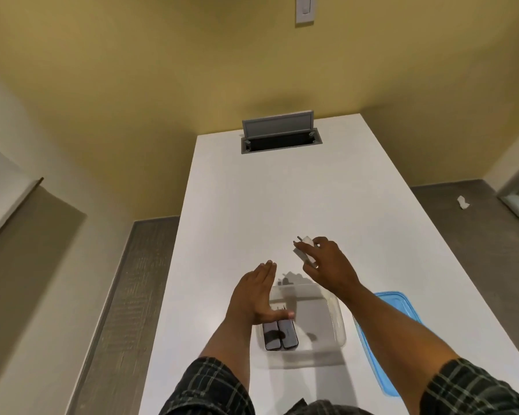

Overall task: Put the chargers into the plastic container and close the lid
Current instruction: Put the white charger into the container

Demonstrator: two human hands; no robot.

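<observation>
A clear plastic container [336, 322] stands open on the white table [282, 205]. Two dark chargers [279, 335] lie side by side in its left part. My left hand [256, 290] hovers flat over the container's left edge, fingers together and extended, holding nothing. My right hand [327, 266] is raised beyond the container's far side and grips a white charger [304, 250] with its prongs pointing up and left. The blue lid [393, 339] lies flat on the table to the right of the container, partly hidden by my right forearm.
An open grey cable hatch [279, 133] is set into the table's far end. A white light switch [304, 9] is on the yellow wall. A crumpled white scrap [463, 202] lies on the floor to the right.
</observation>
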